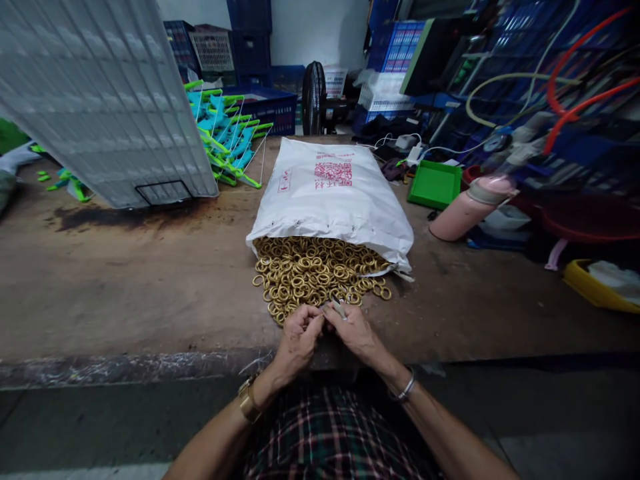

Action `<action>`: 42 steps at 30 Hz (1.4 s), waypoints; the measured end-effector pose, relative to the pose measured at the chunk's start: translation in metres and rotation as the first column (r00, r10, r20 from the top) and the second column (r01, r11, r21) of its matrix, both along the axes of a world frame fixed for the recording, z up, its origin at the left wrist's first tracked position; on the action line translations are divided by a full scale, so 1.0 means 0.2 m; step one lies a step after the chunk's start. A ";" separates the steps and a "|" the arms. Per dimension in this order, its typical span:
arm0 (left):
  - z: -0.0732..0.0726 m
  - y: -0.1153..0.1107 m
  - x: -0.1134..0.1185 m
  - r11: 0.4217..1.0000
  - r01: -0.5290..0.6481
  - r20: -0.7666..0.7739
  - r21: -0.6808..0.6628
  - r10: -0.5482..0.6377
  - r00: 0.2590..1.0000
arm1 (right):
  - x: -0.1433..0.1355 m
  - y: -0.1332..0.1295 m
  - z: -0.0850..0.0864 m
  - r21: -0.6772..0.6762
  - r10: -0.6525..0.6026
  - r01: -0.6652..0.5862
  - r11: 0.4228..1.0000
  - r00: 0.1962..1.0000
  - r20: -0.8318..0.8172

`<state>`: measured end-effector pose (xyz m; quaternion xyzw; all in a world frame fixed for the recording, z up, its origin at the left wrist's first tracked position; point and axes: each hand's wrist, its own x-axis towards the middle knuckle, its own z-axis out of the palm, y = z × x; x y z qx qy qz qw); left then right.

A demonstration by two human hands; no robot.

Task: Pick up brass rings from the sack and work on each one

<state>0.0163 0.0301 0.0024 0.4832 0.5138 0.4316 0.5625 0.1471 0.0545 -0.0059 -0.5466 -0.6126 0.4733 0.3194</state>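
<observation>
Head cam: R hand grips small metal piece; L hand pinched shut, contents unclear. Fingertip work; next move needs steady pinch. Gold rings spill from white sack w/in reach.

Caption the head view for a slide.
Left hand and right hand close together before golden rings at a white sack's mouth.

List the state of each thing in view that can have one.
White sack: lying down, mouth open
Brass-coloured rings: loose, spilling from the sack
Left hand: fingers bent inward
Right hand: holding a small object
Yellow tub: open, white material inside
Green tray: open-topped
Fan: upright; cannot tell whether running
</observation>
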 end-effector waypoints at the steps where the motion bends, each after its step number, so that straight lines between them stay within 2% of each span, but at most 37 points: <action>1: -0.01 0.00 0.00 0.998 0.034 0.027 -0.054 -0.032 0.999 | 0.00 0.00 0.00 0.009 -0.003 0.003 1.000 1.000 0.002; 3: -0.02 -0.01 -0.01 0.986 0.093 0.108 -0.138 -0.078 0.991 | -0.01 0.00 0.01 -0.002 0.007 -0.007 1.000 1.000 -0.004; 6: -0.03 -0.02 -0.01 0.975 0.114 0.231 -0.191 -0.068 0.971 | 0.00 0.00 0.01 -0.040 0.007 -0.008 0.999 1.000 -0.026; 9: -0.04 -0.02 -0.02 0.980 0.069 0.264 -0.187 -0.017 0.964 | 0.02 -0.01 0.01 0.036 -0.033 0.029 0.999 0.993 0.109; 12: -0.04 -0.02 -0.02 0.986 0.041 0.227 -0.162 -0.003 0.974 | 0.03 -0.03 0.00 0.152 0.055 -0.110 0.982 0.944 0.327; 14: -0.04 -0.01 -0.02 0.989 0.035 0.186 -0.145 -0.007 0.983 | 0.03 -0.05 -0.01 0.178 0.122 -0.214 0.960 0.897 0.424; 16: -0.04 -0.01 -0.02 0.990 0.027 0.154 -0.138 -0.006 0.988 | 0.03 -0.06 -0.03 0.186 0.136 -0.252 0.950 0.867 0.480; 22: -0.03 -0.02 -0.01 0.992 0.017 0.124 -0.124 -0.001 0.992 | 0.02 -0.07 -0.01 0.208 0.104 -0.260 0.943 0.823 0.558; 29: -0.03 -0.02 0.00 0.993 0.017 0.087 -0.113 -0.007 0.996 | 0.02 -0.08 0.01 0.198 0.085 -0.239 0.950 0.814 0.574; 33: -0.03 -0.03 0.00 0.999 0.020 0.045 -0.032 -0.018 0.999 | 0.03 -0.07 -0.01 0.181 0.128 -0.283 0.942 0.800 0.586; 36: 0.01 -0.07 0.00 0.996 0.067 -0.005 0.064 -0.067 0.998 | 0.05 -0.06 -0.01 0.144 0.149 -0.289 0.947 0.786 0.600; 39: 0.06 -0.11 0.01 0.981 0.188 0.076 0.053 -0.192 0.978 | 0.09 -0.06 -0.02 0.123 0.131 -0.265 0.956 0.766 0.630; 42: 0.08 -0.13 0.03 0.963 0.253 0.293 -0.094 -0.217 0.931 | 0.14 -0.07 -0.05 0.175 0.010 -0.160 0.972 0.767 0.642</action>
